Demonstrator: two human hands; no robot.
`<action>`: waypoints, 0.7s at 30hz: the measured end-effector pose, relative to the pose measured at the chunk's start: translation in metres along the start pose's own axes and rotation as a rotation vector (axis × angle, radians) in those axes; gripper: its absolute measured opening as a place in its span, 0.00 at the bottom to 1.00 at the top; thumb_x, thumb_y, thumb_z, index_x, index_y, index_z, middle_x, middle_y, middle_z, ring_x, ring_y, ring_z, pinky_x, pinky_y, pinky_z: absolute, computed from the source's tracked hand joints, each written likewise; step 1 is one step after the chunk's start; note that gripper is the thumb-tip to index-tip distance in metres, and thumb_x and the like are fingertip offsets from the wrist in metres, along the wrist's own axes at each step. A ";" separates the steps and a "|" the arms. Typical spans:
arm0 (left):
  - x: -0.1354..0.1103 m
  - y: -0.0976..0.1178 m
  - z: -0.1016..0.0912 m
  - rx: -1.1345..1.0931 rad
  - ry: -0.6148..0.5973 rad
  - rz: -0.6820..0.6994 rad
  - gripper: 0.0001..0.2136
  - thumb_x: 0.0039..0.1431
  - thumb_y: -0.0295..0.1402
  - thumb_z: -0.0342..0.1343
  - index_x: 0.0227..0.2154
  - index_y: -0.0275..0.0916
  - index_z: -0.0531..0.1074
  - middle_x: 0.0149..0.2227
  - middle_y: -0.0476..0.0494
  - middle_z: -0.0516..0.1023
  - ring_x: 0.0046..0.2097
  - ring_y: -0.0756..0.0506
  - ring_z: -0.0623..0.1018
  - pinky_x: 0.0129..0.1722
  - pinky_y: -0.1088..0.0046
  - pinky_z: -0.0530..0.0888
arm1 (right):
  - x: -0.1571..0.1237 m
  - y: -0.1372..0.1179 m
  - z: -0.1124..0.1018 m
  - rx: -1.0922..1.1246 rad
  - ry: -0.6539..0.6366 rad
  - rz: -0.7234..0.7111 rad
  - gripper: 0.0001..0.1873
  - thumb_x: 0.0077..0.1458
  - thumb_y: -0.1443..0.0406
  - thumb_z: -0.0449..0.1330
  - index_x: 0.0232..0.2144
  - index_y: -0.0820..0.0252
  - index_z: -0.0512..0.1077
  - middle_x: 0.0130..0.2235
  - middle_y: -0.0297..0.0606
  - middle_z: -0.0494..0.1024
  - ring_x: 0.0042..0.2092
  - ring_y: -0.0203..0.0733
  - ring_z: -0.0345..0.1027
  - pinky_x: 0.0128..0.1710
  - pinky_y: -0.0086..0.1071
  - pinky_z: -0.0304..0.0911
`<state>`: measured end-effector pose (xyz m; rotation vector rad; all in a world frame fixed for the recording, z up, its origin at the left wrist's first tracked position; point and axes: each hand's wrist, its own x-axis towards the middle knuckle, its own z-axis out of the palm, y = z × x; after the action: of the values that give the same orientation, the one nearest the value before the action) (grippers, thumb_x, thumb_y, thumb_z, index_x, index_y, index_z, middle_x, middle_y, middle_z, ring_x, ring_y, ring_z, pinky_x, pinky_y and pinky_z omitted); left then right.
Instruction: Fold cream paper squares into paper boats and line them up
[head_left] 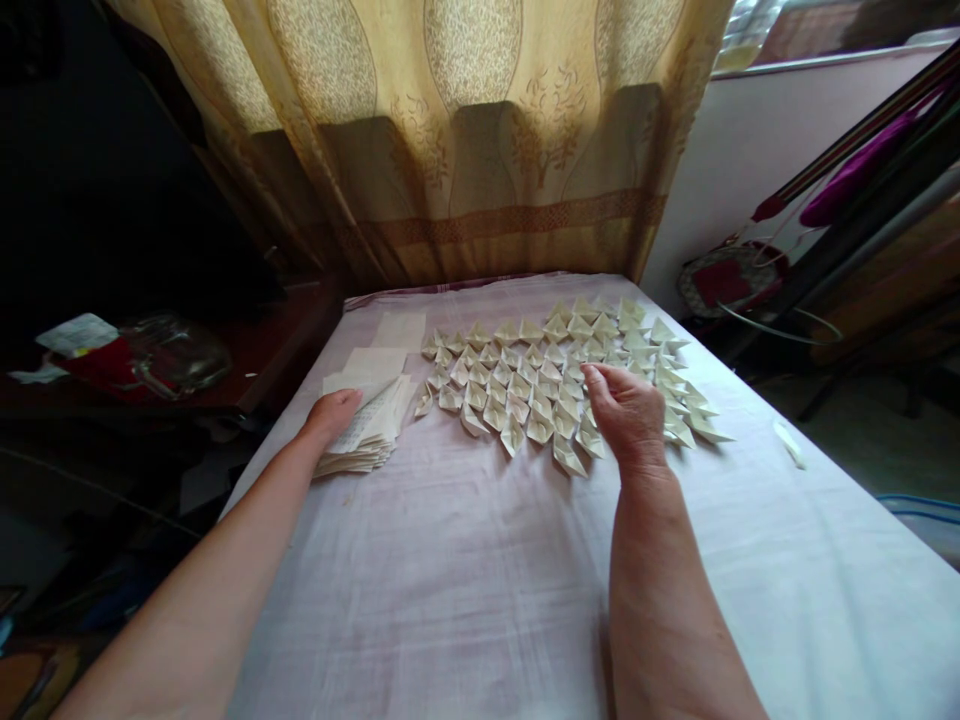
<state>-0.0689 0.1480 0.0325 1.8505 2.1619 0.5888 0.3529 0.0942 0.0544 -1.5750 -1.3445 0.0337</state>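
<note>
My left hand point(334, 415) is at the left edge of a stack of paper sheets point(360, 452). Its thumb lies over the top sheet of paper point(369, 402), which is slightly raised and has faint print; the other fingers are mostly hidden. Many folded paper boats point(517, 385) stand close together in rows to the right of the stack. Over the right part of these rows is my right hand point(626, 408), its thumb and fingers pinched together. Whatever lies between those fingertips, if anything, blends with the pale boats behind.
A white cloth covers the table point(450, 580). Loose sheets point(401, 330) lie behind the stack. Near the right edge is a small white strip point(790, 445). A patterned curtain point(480, 150) hangs behind. On a dark cabinet point(259, 370) at left sits a clear plastic container point(180, 355).
</note>
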 end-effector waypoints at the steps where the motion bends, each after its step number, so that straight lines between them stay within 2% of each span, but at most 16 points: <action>1: 0.001 -0.002 -0.001 -0.064 0.030 -0.035 0.17 0.65 0.38 0.57 0.52 0.37 0.70 0.53 0.40 0.73 0.49 0.40 0.77 0.47 0.57 0.77 | 0.000 0.000 0.000 0.003 0.001 -0.004 0.21 0.55 0.52 0.55 0.34 0.59 0.82 0.33 0.44 0.84 0.36 0.50 0.78 0.37 0.38 0.68; 4: -0.001 -0.003 -0.006 -0.265 0.152 -0.129 0.15 0.66 0.37 0.55 0.51 0.35 0.70 0.49 0.40 0.75 0.46 0.42 0.77 0.44 0.59 0.77 | 0.000 -0.003 -0.001 0.010 0.004 -0.021 0.21 0.56 0.51 0.55 0.33 0.59 0.82 0.33 0.44 0.84 0.35 0.50 0.78 0.37 0.37 0.68; 6: -0.007 -0.001 -0.011 -0.384 0.253 -0.154 0.12 0.67 0.36 0.51 0.46 0.33 0.72 0.39 0.43 0.77 0.37 0.45 0.77 0.38 0.66 0.76 | 0.000 -0.005 0.000 0.007 0.004 -0.036 0.22 0.56 0.51 0.55 0.33 0.59 0.81 0.32 0.44 0.84 0.35 0.50 0.78 0.36 0.37 0.68; 8: -0.017 0.006 -0.015 -0.501 0.338 -0.153 0.11 0.65 0.36 0.49 0.41 0.34 0.72 0.29 0.49 0.73 0.30 0.48 0.74 0.32 0.72 0.72 | -0.001 -0.009 0.002 0.006 -0.007 -0.055 0.21 0.57 0.51 0.54 0.33 0.59 0.81 0.33 0.44 0.84 0.36 0.50 0.78 0.36 0.37 0.68; 10: -0.031 0.015 -0.019 -0.614 0.398 -0.133 0.10 0.61 0.38 0.50 0.38 0.37 0.71 0.26 0.53 0.70 0.27 0.49 0.71 0.28 0.75 0.68 | -0.003 -0.013 0.005 0.018 -0.032 -0.080 0.21 0.57 0.52 0.54 0.33 0.58 0.81 0.33 0.44 0.84 0.36 0.50 0.78 0.37 0.37 0.69; 12: -0.045 0.025 -0.020 -0.722 0.440 -0.111 0.10 0.57 0.40 0.54 0.35 0.39 0.71 0.26 0.53 0.71 0.29 0.49 0.71 0.29 0.76 0.67 | -0.005 -0.019 0.010 0.038 -0.064 -0.110 0.20 0.57 0.53 0.55 0.34 0.58 0.81 0.34 0.43 0.84 0.36 0.48 0.78 0.38 0.37 0.69; 14: -0.058 0.034 -0.021 -0.825 0.457 -0.103 0.11 0.54 0.42 0.56 0.33 0.40 0.70 0.28 0.53 0.71 0.32 0.49 0.72 0.31 0.77 0.68 | -0.009 -0.026 0.014 0.063 -0.104 -0.133 0.18 0.57 0.54 0.55 0.36 0.58 0.81 0.35 0.42 0.84 0.36 0.47 0.78 0.39 0.37 0.70; 16: -0.069 0.042 -0.019 -0.928 0.423 -0.120 0.14 0.51 0.45 0.57 0.32 0.40 0.69 0.27 0.53 0.71 0.31 0.50 0.72 0.30 0.77 0.68 | -0.013 -0.035 0.020 0.102 -0.170 -0.149 0.17 0.58 0.56 0.56 0.39 0.57 0.80 0.37 0.42 0.84 0.35 0.45 0.78 0.39 0.36 0.70; 21: -0.093 0.051 -0.009 -1.126 0.341 -0.249 0.19 0.44 0.50 0.61 0.29 0.40 0.67 0.25 0.55 0.70 0.27 0.50 0.73 0.28 0.76 0.71 | -0.028 -0.062 0.033 0.150 -0.365 -0.250 0.15 0.59 0.60 0.58 0.45 0.56 0.78 0.42 0.41 0.83 0.36 0.42 0.78 0.39 0.34 0.71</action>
<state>-0.0116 0.0611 0.0552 0.8868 1.5529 1.6811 0.2786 0.0864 0.0654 -1.3046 -1.7727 0.2733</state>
